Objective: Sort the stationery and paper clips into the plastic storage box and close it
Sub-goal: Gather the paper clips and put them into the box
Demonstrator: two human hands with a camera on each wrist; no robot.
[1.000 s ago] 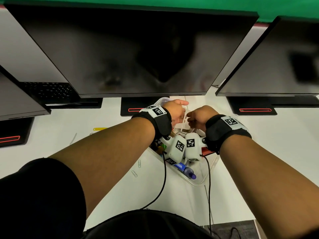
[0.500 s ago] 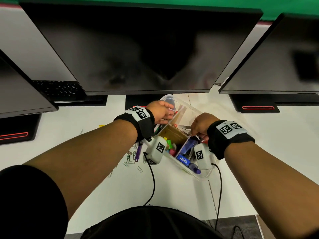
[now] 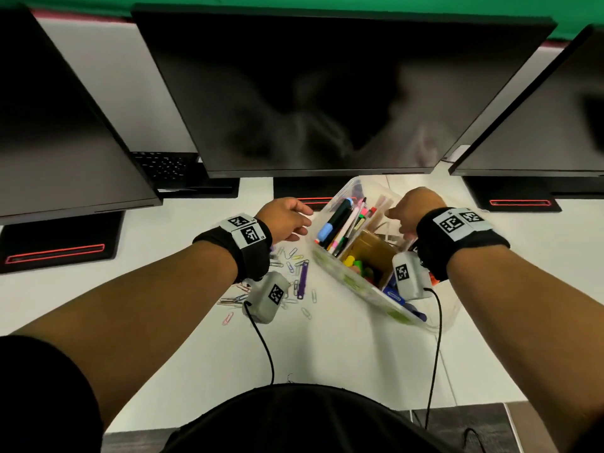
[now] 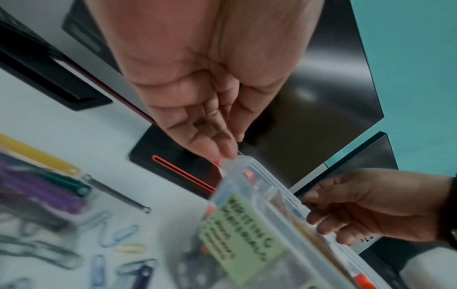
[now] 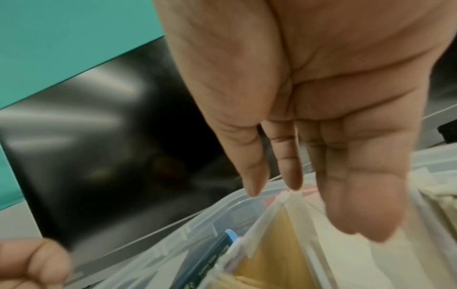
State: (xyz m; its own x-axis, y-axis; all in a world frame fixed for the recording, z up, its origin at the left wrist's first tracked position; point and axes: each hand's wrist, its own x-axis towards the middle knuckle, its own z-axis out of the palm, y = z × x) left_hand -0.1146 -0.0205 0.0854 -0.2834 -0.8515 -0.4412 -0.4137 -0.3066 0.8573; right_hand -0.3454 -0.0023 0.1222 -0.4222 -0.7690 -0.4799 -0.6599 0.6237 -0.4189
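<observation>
The clear plastic storage box (image 3: 359, 286) stands open on the white desk, with a green label (image 4: 239, 234) on its side. It holds pens and markers (image 3: 340, 220), a brown container (image 3: 369, 246) and highlighters (image 3: 356, 264). My left hand (image 3: 304, 223) hovers just left of the box with relaxed fingers; its fingertips (image 4: 230, 150) reach the box's far corner. My right hand (image 3: 397, 214) hangs over the box's far right side, fingers (image 5: 289, 176) straight above a divider, holding nothing. Coloured paper clips (image 3: 291, 266) and a purple strip (image 3: 303, 279) lie on the desk left of the box.
Three dark monitors (image 3: 327, 93) stand close behind the box, their black bases (image 3: 55, 243) on the desk. A keyboard (image 3: 163, 165) sits at the back left. More strips, yellow and green, lie beside the clips (image 4: 37, 154). Wrist-camera cables trail toward the desk's front edge.
Both hands were together over the middle of the box. They have moved apart: the left to the box's left side, the right to its far right side. The box contents now show.
</observation>
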